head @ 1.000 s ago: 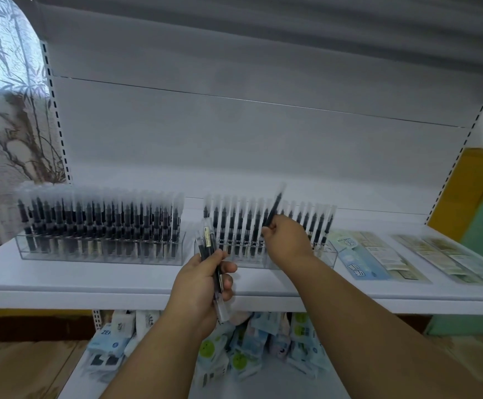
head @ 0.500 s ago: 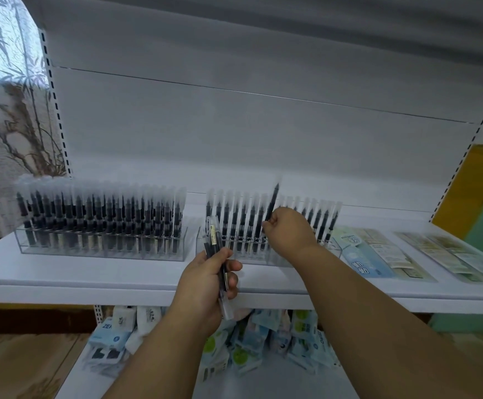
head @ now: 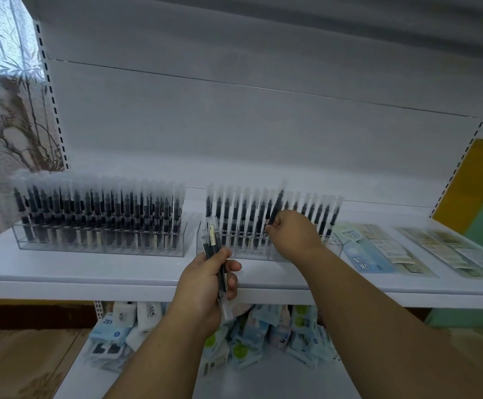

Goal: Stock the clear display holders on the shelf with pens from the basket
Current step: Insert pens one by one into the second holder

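Observation:
Two clear display holders stand on the white shelf (head: 90,272). The left holder (head: 102,249) is packed with black pens with frosted caps. The right holder (head: 211,249) has rows of the same pens. My right hand (head: 292,234) pinches one black pen (head: 277,204), which tilts up over the middle of the right holder. My left hand (head: 205,286) grips a small bundle of pens (head: 214,249) in front of the right holder's left end, above the shelf's front edge. No basket is in view.
Flat blue and beige packets (head: 372,254) lie on the shelf to the right of the holders, with more (head: 464,254) further right. Several packaged items (head: 263,335) are piled on the lower shelf under my arms. A wooden floor (head: 18,364) shows at lower left.
My right hand has lowered its pen toward the right holder and shifted slightly. My left hand with the bundle has stayed almost in place.

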Available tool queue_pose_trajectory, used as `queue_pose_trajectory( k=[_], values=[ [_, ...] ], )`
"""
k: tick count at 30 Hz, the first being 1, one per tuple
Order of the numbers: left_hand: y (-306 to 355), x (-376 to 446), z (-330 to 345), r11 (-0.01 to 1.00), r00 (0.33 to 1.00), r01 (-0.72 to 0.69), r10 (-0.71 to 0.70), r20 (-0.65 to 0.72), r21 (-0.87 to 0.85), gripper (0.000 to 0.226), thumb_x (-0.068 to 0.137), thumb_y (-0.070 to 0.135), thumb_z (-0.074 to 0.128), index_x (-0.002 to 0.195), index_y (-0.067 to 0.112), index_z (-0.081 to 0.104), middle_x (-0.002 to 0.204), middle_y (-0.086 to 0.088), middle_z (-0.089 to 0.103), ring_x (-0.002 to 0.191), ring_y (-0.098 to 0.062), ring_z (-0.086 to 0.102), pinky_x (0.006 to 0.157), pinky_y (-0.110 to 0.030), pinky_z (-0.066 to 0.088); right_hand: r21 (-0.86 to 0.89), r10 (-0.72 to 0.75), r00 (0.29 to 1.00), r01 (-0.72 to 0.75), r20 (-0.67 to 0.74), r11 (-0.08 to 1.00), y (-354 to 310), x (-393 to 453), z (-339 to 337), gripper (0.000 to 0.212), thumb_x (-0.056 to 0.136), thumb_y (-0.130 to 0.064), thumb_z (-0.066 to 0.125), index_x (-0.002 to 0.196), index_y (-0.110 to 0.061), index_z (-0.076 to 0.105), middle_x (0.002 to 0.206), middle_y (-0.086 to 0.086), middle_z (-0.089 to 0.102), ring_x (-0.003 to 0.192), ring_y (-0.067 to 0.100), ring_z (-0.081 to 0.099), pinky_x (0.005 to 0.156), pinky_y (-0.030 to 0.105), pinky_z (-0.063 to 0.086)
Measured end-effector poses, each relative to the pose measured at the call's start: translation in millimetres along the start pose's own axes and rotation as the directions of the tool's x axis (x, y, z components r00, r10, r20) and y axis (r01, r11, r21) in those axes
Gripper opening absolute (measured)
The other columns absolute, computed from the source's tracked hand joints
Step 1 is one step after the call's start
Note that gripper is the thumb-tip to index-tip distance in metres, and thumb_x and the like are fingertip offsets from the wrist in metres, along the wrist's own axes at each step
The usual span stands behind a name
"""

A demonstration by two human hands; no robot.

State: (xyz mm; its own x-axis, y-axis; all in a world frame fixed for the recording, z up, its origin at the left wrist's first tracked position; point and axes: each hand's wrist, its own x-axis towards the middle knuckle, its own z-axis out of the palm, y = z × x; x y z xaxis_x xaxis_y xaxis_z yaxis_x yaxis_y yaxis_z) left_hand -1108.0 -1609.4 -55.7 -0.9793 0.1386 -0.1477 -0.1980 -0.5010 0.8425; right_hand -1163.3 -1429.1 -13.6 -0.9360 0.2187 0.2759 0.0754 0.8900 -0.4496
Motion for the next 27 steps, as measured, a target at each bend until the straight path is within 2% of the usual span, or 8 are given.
queue_pose_trajectory(
  k=[2,7,10,12,14,18,24,27],
  values=[
    [-0.7,-0.4,1.5,1.000,1.000,-0.001,0.001,0.006,0.005,0.011,0.101,0.015,0.053,0.105,0.006,0.058,0.067,-0.009,0.062,0.048,-0.018,0.043,0.043,-0.026,0.032,-0.045,-0.005,1.000,0.006,0.027,0.999,-1.6,0.9,1.3,0.033,0.094,-0.024,0.059,0.065,-0.010,0.050,0.057,0.005,0.048,0.052,0.018,0.045,0.052,0.025,0.035],
    [0.8,0.1,3.1,1.000,1.000,-0.007,0.007,0.014,0.007,0.010,0.101,0.015,0.052,0.105,0.007,0.058,0.067,-0.009,0.062,0.048,-0.017,0.043,0.043,-0.025,0.032,0.056,-0.008,1.000,0.008,0.011,0.998,-2.6,2.6,-3.1,0.052,0.089,-0.023,0.064,0.050,-0.016,0.031,0.047,0.002,0.028,0.043,0.018,0.029,0.049,0.025,0.028],
    [1.8,1.0,5.1,1.000,1.000,-0.013,0.013,0.017,0.010,0.011,0.101,0.015,0.052,0.105,0.007,0.058,0.068,-0.009,0.062,0.048,-0.017,0.043,0.043,-0.026,0.032,0.113,0.019,0.997,-0.011,-0.069,0.994,1.0,1.1,-0.6,0.044,0.089,-0.024,0.063,0.053,-0.015,0.039,0.049,0.001,0.037,0.046,0.017,0.036,0.054,0.025,0.033],
    [2.3,1.4,6.6,1.000,1.000,-0.012,0.012,0.016,0.016,0.010,0.101,0.015,0.053,0.105,0.006,0.058,0.068,-0.009,0.062,0.048,-0.017,0.043,0.043,-0.026,0.032,0.101,0.017,0.996,-0.008,-0.082,0.995,-1.1,-1.3,0.0,0.026,0.093,-0.030,0.061,0.071,-0.017,0.053,0.063,-0.001,0.052,0.059,0.017,0.050,0.061,0.026,0.038],
    [2.6,1.2,7.8,1.000,1.000,-0.010,0.010,0.018,0.018,0.010,0.101,0.015,0.053,0.104,0.006,0.058,0.069,-0.010,0.062,0.048,-0.017,0.043,0.043,-0.026,0.032,0.073,0.004,0.998,0.001,-0.070,0.997,-4.8,-2.3,-0.3,0.021,0.095,-0.033,0.059,0.081,-0.017,0.055,0.072,-0.001,0.057,0.068,0.017,0.054,0.063,0.026,0.039],
    [3.4,-1.7,7.6,1.000,1.000,-0.005,0.005,0.016,0.013,0.010,0.101,0.014,0.053,0.104,0.007,0.059,0.068,-0.009,0.062,0.048,-0.017,0.043,0.042,-0.025,0.032,0.082,0.026,0.997,-0.020,-0.072,0.996,-8.8,1.3,0.2,0.030,0.098,-0.027,0.054,0.074,-0.009,0.054,0.068,0.007,0.058,0.062,0.022,0.052,0.057,0.027,0.038],
    [6.7,-4.4,8.3,1.000,1.000,-0.010,0.010,0.006,0.013,0.011,0.100,0.014,0.054,0.106,0.006,0.059,0.068,-0.009,0.062,0.047,-0.016,0.044,0.042,-0.025,0.032,-0.035,0.007,0.998,-0.009,-0.058,0.999,-11.2,-0.5,-2.8,0.034,0.099,-0.025,0.052,0.069,-0.010,0.050,0.059,0.003,0.049,0.052,0.016,0.044,0.048,0.024,0.028],
    [7.9,-6.1,12.2,1.000,1.000,-0.012,0.011,0.019,0.023,0.011,0.100,0.013,0.054,0.105,0.005,0.058,0.067,-0.010,0.063,0.046,-0.016,0.044,0.041,-0.024,0.032,-0.034,0.050,0.998,-0.052,-0.049,0.998,-10.5,-2.9,-4.0,0.040,0.098,-0.029,0.054,0.063,-0.010,0.050,0.054,0.004,0.047,0.049,0.018,0.046,0.051,0.025,0.036]
  ],
)
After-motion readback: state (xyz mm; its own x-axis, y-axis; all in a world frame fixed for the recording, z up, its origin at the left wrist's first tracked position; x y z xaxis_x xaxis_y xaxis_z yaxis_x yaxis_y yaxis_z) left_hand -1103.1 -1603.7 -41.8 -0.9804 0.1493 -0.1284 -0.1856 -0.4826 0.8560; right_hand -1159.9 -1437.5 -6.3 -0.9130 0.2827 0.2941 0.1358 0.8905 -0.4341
